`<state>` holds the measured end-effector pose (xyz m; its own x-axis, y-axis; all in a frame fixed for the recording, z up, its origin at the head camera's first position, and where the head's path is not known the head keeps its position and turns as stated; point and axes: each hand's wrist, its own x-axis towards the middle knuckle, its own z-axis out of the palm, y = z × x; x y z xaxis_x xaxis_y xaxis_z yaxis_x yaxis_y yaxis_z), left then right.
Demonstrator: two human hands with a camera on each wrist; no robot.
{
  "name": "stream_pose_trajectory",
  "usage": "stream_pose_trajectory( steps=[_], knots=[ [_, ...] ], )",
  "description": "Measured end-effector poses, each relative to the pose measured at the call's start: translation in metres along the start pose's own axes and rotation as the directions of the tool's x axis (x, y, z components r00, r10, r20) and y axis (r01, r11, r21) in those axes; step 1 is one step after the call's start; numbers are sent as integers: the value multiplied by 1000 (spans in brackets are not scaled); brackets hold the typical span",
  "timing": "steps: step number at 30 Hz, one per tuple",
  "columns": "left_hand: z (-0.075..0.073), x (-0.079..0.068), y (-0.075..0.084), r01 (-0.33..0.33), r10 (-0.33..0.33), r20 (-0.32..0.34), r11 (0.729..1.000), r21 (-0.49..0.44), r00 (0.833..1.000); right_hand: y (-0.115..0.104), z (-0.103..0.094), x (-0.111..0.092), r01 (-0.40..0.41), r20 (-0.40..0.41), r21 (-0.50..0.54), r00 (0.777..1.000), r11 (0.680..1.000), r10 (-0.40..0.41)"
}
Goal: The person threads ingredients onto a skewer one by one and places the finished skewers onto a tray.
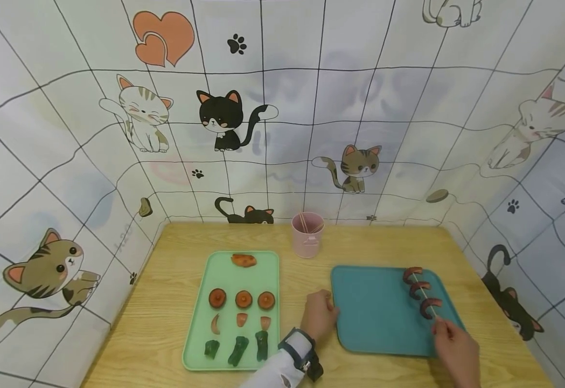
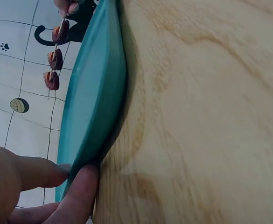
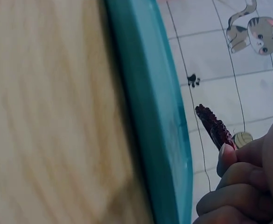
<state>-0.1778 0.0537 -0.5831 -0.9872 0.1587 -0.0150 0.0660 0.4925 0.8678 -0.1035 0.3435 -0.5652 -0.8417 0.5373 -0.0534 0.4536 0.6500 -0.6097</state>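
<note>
My right hand point(image 1: 458, 350) pinches the bare lower end of a wooden skewer point(image 1: 417, 286) between thumb and fingers. Three curled, dark-red tentacle-like pieces are threaded along its stick. The skewer is held over the right side of a blue-green tray point(image 1: 374, 312). At the tray's left edge is my left hand point(image 1: 319, 315), which wears a dark wristwatch. The left wrist view shows its thumb and fingers point(image 2: 80, 193) pinching the tray's rim. From the right wrist view, my fingers point(image 3: 241, 186) fold round the stick, with the dark-red pieces beyond the fingertips.
Left of the blue-green tray lies a light-green tray point(image 1: 197, 323) with round brown slices, small pinkish pieces, several green pieces and one orange-brown piece. A pink bucket point(image 1: 306, 245) with wooden sticks stands at the back of the wooden table point(image 1: 141, 328). Cat-printed curtain point(image 1: 287, 140) surrounds the table.
</note>
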Motion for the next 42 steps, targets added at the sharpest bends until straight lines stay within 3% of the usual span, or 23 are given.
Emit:
stream_pose_trajectory(
  steps=[5,10,12,20,26,28,35,38,42],
  knots=[
    [0,-1,4,-4,4,-7,1000,24,1000,13,-7,4,-18,25,-57,1000,998,19],
    [0,-2,5,5,-5,-2,1000,12,1000,17,-10,7,-143,59,-87,987,986,148],
    [-1,-2,5,16,-16,-3,1000,2,1000,18,-10,9,-156,56,-114,985,981,163],
    [0,-3,4,45,-44,17,998,-37,999,29,-14,11,-98,62,-226,991,969,115],
    [0,-2,2,11,-11,9,999,-41,1000,28,-13,6,-98,-24,-190,995,977,95],
    [0,-1,0,8,-7,7,999,-44,1000,26,-13,4,-125,-32,-183,992,975,121],
    [0,0,-2,23,-22,14,998,-53,1000,23,-16,3,-251,51,-314,959,916,280],
    [1,0,-3,32,-31,14,998,-47,999,22,-19,2,-252,86,-350,951,902,298],
    [2,1,-6,36,-35,15,999,-40,999,22,-23,1,-232,120,-344,950,910,288]
  ],
)
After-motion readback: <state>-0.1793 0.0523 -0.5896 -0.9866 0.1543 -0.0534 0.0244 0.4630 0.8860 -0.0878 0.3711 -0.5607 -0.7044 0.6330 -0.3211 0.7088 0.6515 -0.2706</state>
